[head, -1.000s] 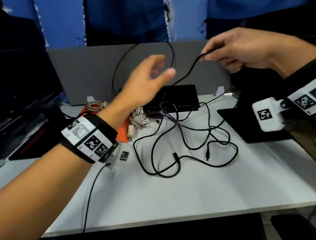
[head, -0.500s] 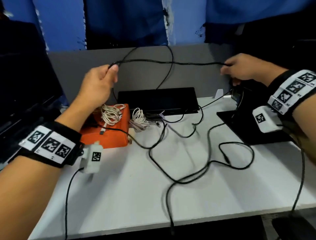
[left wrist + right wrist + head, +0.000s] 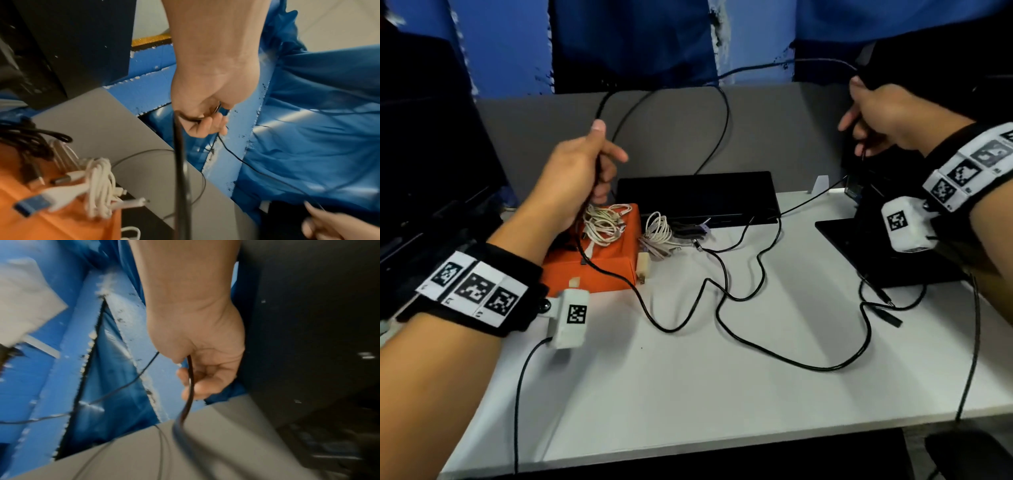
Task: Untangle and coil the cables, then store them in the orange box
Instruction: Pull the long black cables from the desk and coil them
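Observation:
A long black cable (image 3: 726, 281) lies in loose loops across the white table (image 3: 688, 394), and part of it is lifted in the air. My left hand (image 3: 585, 164) grips the black cable (image 3: 179, 162) above the orange box (image 3: 599, 270). My right hand (image 3: 883, 113) grips the same cable (image 3: 190, 382) high at the right, and a span of it arcs between the two hands. Coiled white cables (image 3: 604, 222) sit on the orange box (image 3: 51, 219), and another white coil (image 3: 657, 233) lies beside it.
A black flat device (image 3: 698, 195) lies at the back of the table before a grey partition (image 3: 774, 130). A black monitor base (image 3: 887, 246) stands at the right, and a dark screen (image 3: 431, 164) at the left. Thin wrist-camera leads hang over the front edge.
The right hand has pulled further right and up, drawing the cable out. The left hand has moved toward the middle over the orange box. The loops on the table have spread flatter.

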`<state>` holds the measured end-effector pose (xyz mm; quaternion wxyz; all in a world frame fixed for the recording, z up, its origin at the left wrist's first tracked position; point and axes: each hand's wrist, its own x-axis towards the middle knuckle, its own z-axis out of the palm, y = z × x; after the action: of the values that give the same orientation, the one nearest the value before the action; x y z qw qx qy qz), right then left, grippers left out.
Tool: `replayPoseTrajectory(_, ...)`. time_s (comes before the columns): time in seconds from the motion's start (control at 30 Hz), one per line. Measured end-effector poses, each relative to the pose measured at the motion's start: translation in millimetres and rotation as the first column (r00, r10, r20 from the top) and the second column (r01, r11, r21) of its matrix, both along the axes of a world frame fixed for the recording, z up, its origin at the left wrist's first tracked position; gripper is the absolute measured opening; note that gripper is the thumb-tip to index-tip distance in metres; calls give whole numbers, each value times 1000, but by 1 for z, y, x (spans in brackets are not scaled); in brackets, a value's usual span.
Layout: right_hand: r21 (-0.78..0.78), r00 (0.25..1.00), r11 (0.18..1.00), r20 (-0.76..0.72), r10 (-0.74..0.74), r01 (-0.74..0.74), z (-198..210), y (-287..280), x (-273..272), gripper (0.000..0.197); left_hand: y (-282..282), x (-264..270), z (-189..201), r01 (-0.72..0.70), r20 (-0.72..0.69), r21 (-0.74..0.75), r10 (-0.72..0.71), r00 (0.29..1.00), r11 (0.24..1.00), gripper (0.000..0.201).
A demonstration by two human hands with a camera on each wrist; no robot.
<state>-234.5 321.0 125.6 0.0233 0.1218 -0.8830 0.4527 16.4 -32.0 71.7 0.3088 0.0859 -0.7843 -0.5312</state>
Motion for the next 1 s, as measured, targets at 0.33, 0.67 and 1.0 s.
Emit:
replayPoseTrajectory(0.33, -361, 924, 856, -53, 379, -371, 82, -70, 82, 34, 83, -38, 0, 185, 467, -564, 126, 875, 805, 58)
replayPoseTrajectory(0.67, -600, 875, 659, -156, 459, -453, 79, -82, 84, 37, 140, -15, -13, 564, 326, -32, -525, 786, 825, 38)
replayPoseTrajectory(1.0, 242, 960, 964, -277, -42, 112, 63, -28, 52, 37, 115, 11, -17, 554, 146, -40, -544, 826, 831, 37)
